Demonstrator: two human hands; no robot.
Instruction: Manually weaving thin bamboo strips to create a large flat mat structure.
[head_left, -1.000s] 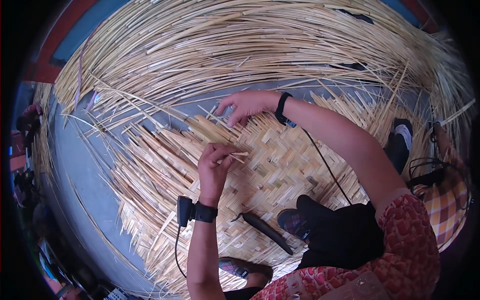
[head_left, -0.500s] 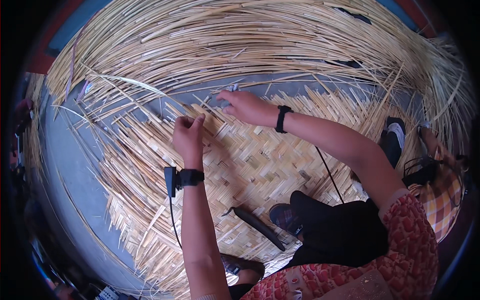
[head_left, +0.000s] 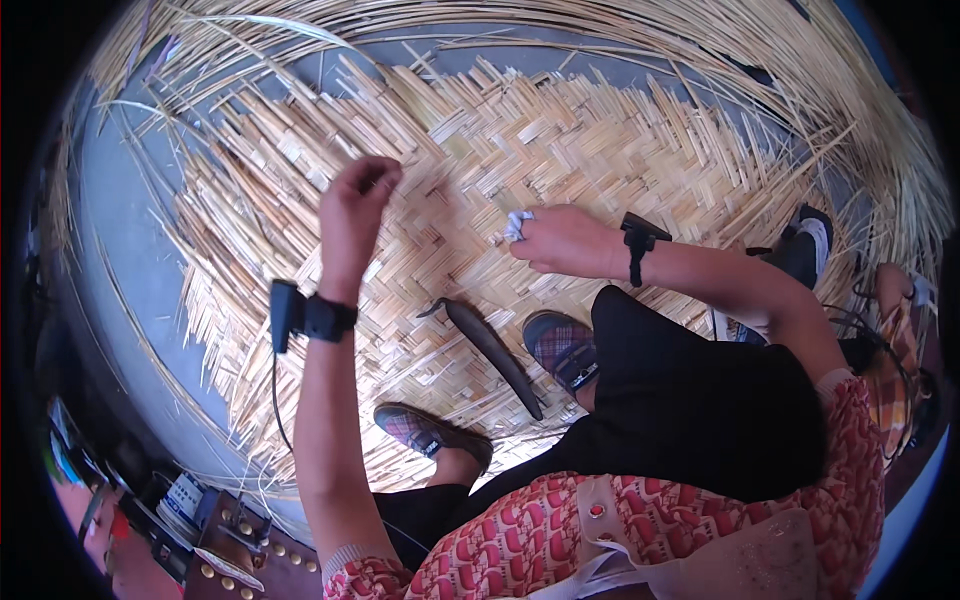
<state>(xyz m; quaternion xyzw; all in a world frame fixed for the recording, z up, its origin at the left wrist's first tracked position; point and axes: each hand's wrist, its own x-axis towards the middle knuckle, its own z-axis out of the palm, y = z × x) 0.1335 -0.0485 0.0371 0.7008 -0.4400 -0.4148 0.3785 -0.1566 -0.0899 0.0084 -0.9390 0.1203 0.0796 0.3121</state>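
since the last look both hands have pulled back toward the body: the left hand (head_left: 355, 205) was out at the loose strips by the far edge and is now lifted above the middle of the woven bamboo mat (head_left: 600, 150), while the right hand (head_left: 560, 240) has come in from that same edge and sits low on the weave.

left fingers are curled in narrow, pinched together at the tips, and i honestly can't tell if there's a thin strip in there or nothing at all. right fingers are closed round a small white scrap (head_left: 517, 223), maybe cloth or tape, pressed right against the mat.

looks to me like a pause between strips, tidying or fixing a spot in the weave rather than threading. the mat itself lies flat on the grey floor (head_left: 120, 230), under the person's feet, with loose strips (head_left: 560, 45) fanned out around the far side. a dark curved knife (head_left: 495, 355) lies on the mat just beside the plaid shoe (head_left: 562, 347).

next bit probably needs the left hand to come down and hold the weave steady near the right one.
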